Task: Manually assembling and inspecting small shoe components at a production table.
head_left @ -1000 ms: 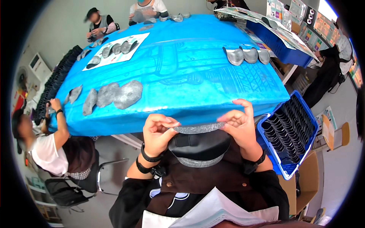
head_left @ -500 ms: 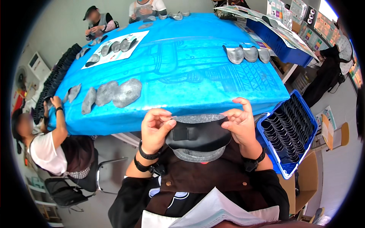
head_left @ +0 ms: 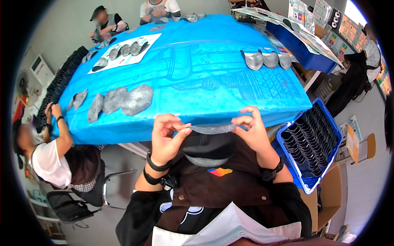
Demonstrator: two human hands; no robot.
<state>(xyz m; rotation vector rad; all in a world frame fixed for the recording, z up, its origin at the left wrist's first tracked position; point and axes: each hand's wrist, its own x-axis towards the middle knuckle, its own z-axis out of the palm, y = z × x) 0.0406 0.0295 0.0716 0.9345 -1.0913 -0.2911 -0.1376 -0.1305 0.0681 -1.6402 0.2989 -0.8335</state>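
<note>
One black-and-grey piece (head_left: 209, 144) is pinched by both hands (head_left: 165, 138) (head_left: 253, 131) — seemingly unfinished. Dark pieces (head_left: 310, 141) are already crated; grey pads (head_left: 138, 100) are left untouched.

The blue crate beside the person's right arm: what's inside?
The blue crate holds rows of dark curved pieces packed close together. They hide most of its bottom, so anything beneath them can't be seen.

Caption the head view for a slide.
Left hand and right hand hold a black and gray pad near a blue-covered table.
</note>
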